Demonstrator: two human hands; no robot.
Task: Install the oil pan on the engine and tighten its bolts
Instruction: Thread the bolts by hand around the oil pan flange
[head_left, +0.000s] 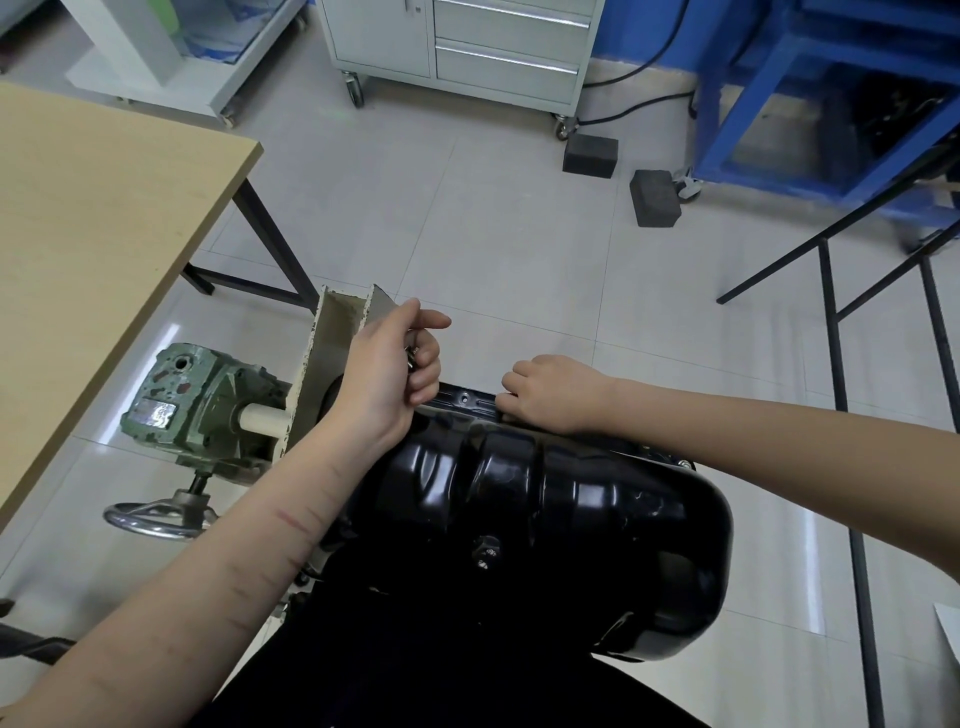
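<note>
The glossy black oil pan (545, 499) sits upside down on the engine, which it hides, filling the lower middle of the view. Its far flange (467, 401) shows bolt holes. My left hand (400, 364) hovers over the flange's left end, fingers curled round several small silver bolts (410, 358). My right hand (556, 389) rests at the flange further right, its fingertips curled down onto the rim; what they pinch is hidden. A bolt (684, 464) sits in the flange at the right.
The engine stand's cream upright plate (337, 338), a green gearbox (202, 405) and a chrome handwheel (156, 517) lie to the left. A wooden table (93, 234) is at the left, black table legs (841, 322) at the right, foam blocks (654, 197) on the floor.
</note>
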